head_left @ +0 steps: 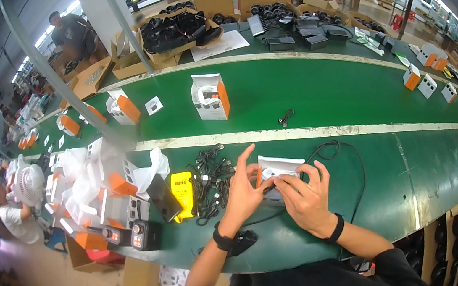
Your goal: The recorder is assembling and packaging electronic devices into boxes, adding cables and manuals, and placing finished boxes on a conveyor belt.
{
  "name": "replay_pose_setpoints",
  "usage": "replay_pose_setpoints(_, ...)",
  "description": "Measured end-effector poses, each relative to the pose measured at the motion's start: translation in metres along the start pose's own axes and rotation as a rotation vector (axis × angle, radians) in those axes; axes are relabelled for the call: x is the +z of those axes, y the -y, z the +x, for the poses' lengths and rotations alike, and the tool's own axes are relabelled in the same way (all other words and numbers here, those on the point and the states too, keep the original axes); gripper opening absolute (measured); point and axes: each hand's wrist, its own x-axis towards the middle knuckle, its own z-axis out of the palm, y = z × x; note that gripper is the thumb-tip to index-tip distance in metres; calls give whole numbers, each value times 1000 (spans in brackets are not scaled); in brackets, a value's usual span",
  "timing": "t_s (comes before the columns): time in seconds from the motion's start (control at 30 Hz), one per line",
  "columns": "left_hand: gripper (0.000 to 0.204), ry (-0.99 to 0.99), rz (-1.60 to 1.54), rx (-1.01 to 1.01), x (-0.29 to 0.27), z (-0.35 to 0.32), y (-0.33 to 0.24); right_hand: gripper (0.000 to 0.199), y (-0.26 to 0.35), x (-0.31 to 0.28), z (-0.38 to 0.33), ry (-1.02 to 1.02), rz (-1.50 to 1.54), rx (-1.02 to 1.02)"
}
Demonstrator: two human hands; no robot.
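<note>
A small white and orange cardboard box [282, 164] with its top flap raised is between my hands at the near side of the green bench. My left hand [242, 187] grips the box's left side, its index finger pointing up and off the box. Thumb and fingertips of my right hand [305, 198] are pinched at the opening on the near right, the other fingers raised. What lies inside the box is mostly hidden by my fingers. Left of my left hand are a tangle of black cables [209, 179], a yellow device [183, 194] and a dark phone-like slab [162, 196].
A green conveyor belt [298, 87] runs beyond the bench, carrying an open white and orange box [210, 98] and a small coiled cable [285, 117]. At left are piled boxes with plastic wrap [82, 178] and black devices [145, 235]. A black cord [361, 173] loops at right.
</note>
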Motion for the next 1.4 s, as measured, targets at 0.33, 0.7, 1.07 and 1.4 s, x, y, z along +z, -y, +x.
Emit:
replay_pose_setpoints(0.33,71,145,-374,-32,-12,-24,26,29,-3,-12,17,280,29,5)
replay_pose_setpoints(0.7,47,140,-129,152,-7,2,-5,42,-11,-23,-36,126,345,20)
replay_pose_setpoints(1.07,42,254,315,486,-24,-21,-19,41,-32,-18,-29,-25,526,187)
replay_pose_setpoints(1.4,57,444,750,647,-46,-29,-37,46,-38,-25,-12,206,545,-102)
